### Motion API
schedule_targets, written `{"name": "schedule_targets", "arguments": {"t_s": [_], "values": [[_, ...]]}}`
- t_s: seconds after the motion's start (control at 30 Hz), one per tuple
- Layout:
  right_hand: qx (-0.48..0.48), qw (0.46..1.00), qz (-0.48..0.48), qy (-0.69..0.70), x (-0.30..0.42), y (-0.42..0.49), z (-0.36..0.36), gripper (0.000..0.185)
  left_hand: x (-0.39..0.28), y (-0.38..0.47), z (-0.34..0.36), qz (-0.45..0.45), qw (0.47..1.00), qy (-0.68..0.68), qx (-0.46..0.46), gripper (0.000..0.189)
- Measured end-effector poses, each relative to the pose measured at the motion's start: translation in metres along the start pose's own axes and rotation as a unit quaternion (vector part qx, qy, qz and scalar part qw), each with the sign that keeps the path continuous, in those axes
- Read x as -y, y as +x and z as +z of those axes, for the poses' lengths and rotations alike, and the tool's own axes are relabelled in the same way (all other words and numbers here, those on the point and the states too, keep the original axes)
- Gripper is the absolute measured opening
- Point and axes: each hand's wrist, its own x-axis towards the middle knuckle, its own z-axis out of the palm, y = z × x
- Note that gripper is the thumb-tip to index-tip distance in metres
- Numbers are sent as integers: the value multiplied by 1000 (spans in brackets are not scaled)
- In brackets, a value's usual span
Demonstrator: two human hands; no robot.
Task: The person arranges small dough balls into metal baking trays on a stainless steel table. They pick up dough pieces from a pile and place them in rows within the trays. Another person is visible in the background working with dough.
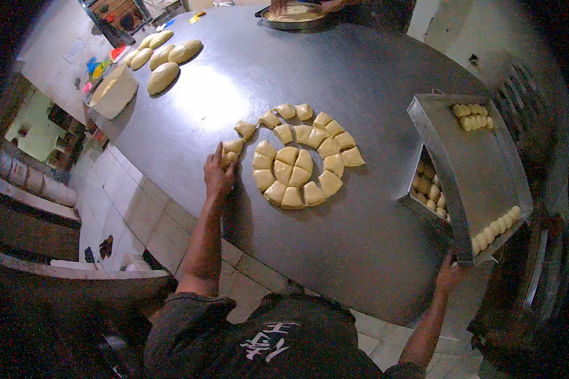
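My left hand [219, 176] is at the left end of a ring of cut dough, its fingers around pale dough pieces [232, 148]. A further dough piece [244, 129] lies just beyond them. To the right, the cut dough wedges [329, 148] curve around a round of dough quartered into wedges [293, 166] on the metal table [313, 265]. My right hand [450, 274] grips the near corner of a shallow metal tray [479, 156]; some fingers are hidden under it. Rows of small dough rolls [495, 230] line the tray's near end, with more dough rolls [473, 116] at its far end.
Under the tray, a second metal tray [408, 199] holds several dough balls [429, 192]. Large dough lumps [163, 78] lie at the far left beside a pale tub [116, 92]. Across the table, another person's hands [279, 5] are over a round pan [294, 20].
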Motion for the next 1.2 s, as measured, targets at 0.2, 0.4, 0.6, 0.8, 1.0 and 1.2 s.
{"name": "schedule_targets", "arguments": {"t_s": [0.2,0.4,0.6,0.8,1.0,1.2], "values": [[-280,878,-320,-219,-185,22,-19,24,-46,-77,19,57,987,-98,112,38],[-73,965,-242,63,-88,-23,-15,41,-76,-95,28,-51,900,-419,108,30],[-115,960,-252,-43,-109,13,-33,30,-199,-130,36,-23,890,-438,126,30],[15,979,-147,140,-164,34,-123,27,-169,-138,43,33,907,-380,178,51],[-140,838,-95,518,-71,236,-268,38,-225,-178,35,-106,899,-369,213,66],[8,960,-255,-113,-27,324,-219,24,-148,-167,57,-73,911,-388,115,48]]}}
